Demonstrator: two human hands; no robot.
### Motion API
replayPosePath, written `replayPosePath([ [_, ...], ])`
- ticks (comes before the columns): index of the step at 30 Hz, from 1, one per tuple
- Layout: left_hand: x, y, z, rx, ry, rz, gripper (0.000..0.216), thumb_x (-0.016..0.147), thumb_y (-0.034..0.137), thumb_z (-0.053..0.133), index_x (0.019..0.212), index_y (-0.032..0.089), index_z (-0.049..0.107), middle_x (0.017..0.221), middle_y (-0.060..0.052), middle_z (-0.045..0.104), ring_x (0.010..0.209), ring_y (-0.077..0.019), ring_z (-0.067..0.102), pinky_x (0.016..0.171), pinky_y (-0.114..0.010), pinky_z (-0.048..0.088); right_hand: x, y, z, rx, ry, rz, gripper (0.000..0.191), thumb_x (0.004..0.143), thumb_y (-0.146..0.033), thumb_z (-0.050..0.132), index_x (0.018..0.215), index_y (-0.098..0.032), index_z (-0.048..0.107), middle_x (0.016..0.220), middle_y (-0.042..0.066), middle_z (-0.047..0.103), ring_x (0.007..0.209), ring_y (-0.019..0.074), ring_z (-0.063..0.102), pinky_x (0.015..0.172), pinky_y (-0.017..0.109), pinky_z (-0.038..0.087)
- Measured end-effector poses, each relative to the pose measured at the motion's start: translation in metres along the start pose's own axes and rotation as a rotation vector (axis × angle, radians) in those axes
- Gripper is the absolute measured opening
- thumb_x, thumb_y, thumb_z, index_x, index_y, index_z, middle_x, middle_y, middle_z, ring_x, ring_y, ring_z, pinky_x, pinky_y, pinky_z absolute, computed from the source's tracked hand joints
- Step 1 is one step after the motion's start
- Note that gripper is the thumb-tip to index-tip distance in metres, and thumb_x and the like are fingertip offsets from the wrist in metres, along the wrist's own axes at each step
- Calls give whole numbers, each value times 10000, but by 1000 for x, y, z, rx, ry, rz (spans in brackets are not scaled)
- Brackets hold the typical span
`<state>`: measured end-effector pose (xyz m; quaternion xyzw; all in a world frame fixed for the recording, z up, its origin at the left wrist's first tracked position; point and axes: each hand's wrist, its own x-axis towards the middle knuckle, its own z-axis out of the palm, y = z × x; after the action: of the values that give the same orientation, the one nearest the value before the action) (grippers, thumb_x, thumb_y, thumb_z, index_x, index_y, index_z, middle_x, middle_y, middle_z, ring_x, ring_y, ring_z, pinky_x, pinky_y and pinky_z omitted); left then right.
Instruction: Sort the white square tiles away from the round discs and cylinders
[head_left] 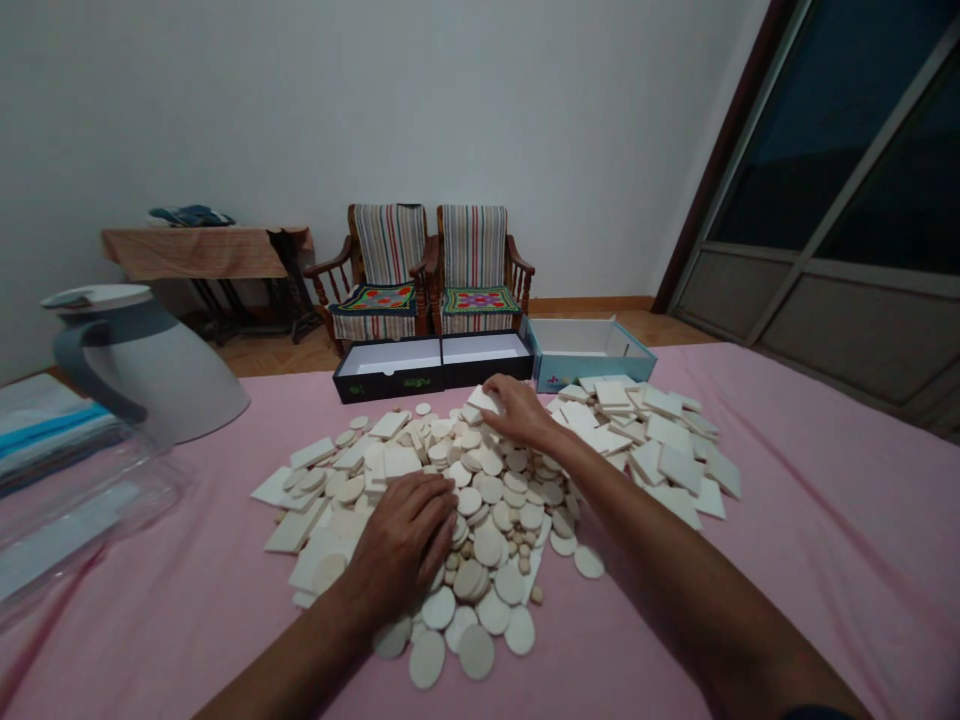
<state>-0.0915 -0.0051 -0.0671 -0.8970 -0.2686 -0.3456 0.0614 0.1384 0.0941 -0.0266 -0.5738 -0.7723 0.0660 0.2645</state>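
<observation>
A heap of pale round wooden discs point(489, 545) lies mid-table, mixed with flat square pieces and small wooden beads point(517, 540). My left hand point(409, 530) rests flat on the near left of this heap, fingers extended over the discs and apparently holding nothing. At the far edge of the heap, my right hand point(517, 410) pinches a white square tile point(482, 402) between thumb and fingers. Square wooden tiles point(401, 461) also lie just beyond the left hand. To the right, a separate pile of square tiles point(664, 440) spreads beside my right forearm.
Behind the heap stand two black open boxes point(390, 385) and a light blue open box point(596, 372). A grey-white jug point(172, 370) and a clear plastic container point(82, 530) are at the left of the pink-covered table point(615, 650). Two chairs point(472, 255) stand beyond.
</observation>
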Motion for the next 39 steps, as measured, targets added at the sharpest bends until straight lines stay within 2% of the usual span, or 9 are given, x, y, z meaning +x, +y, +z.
replayPosePath([
  [6, 0, -2, 1, 11, 19, 10, 189, 867, 119, 540, 1029, 142, 635, 1077, -112, 678, 1053, -240, 596, 932, -451, 489, -51, 84, -64, -232, 206, 275, 341, 806, -244, 600, 1135, -154, 586, 1186, 149, 630, 1110, 290, 556, 920, 419, 407],
  [10, 1, -1, 0, 13, 25, 15, 192, 870, 120, 531, 1023, 155, 642, 1065, -103, 682, 1039, -227, 607, 923, -435, 499, -69, 103, -80, -278, 215, 322, 333, 829, -210, 556, 1150, -143, 614, 1191, 160, 643, 1109, 293, 580, 939, 428, 420],
  [14, 1, -1, 0, 15, 32, 25, 194, 862, 112, 540, 1023, 147, 640, 1065, -105, 682, 1041, -230, 608, 916, -439, 503, -82, 96, -70, -134, -158, 126, 383, 752, -107, 576, 1121, -181, 647, 1184, 113, 669, 1091, 243, 608, 945, 381, 443],
  [17, 1, -2, 1, 16, 32, 28, 200, 858, 105, 545, 1032, 140, 637, 1071, -111, 680, 1046, -234, 604, 918, -445, 502, -86, 93, -55, -191, -275, 83, 606, 680, -64, 615, 1267, -211, 585, 1365, 128, 564, 1267, 290, 496, 1049, 488, 355],
  [21, 2, -1, 0, 18, 27, 23, 203, 861, 111, 540, 1035, 144, 639, 1072, -112, 682, 1040, -235, 610, 920, -447, 504, -80, 94, -42, -262, -347, 80, 727, 635, -53, 641, 1338, -209, 536, 1418, 151, 509, 1323, 314, 432, 1087, 534, 287],
  [26, 0, -1, 0, 15, 12, 8, 197, 868, 116, 538, 1037, 148, 634, 1082, -113, 677, 1052, -239, 600, 932, -453, 494, -71, 88, -52, -351, -407, 16, 462, 620, -169, 724, 1081, -182, 681, 1197, 169, 628, 1148, 330, 543, 1006, 491, 371],
  [30, -2, -2, 2, 11, 11, 2, 199, 867, 112, 547, 1047, 146, 624, 1094, -112, 669, 1066, -240, 585, 950, -466, 481, -63, 78, -74, -215, -448, 66, 436, 617, -256, 755, 1042, -192, 684, 1080, 116, 662, 989, 262, 602, 875, 373, 464],
  [33, -1, -1, 2, 9, 19, 14, 201, 870, 109, 544, 1052, 148, 620, 1088, -110, 668, 1058, -237, 586, 945, -463, 484, -53, 51, -86, -158, -466, 39, 425, 673, -270, 722, 1083, -173, 664, 1088, 110, 653, 972, 247, 601, 858, 360, 472],
  [39, -1, 0, 1, 8, 24, -17, 271, 876, 116, 538, 1145, 116, 579, 1141, -142, 643, 1095, -245, 571, 945, -448, 483, -42, -20, -88, -214, -353, -281, 486, 746, -333, 703, 1176, -137, 593, 1187, 152, 575, 1102, 286, 508, 956, 417, 414],
])
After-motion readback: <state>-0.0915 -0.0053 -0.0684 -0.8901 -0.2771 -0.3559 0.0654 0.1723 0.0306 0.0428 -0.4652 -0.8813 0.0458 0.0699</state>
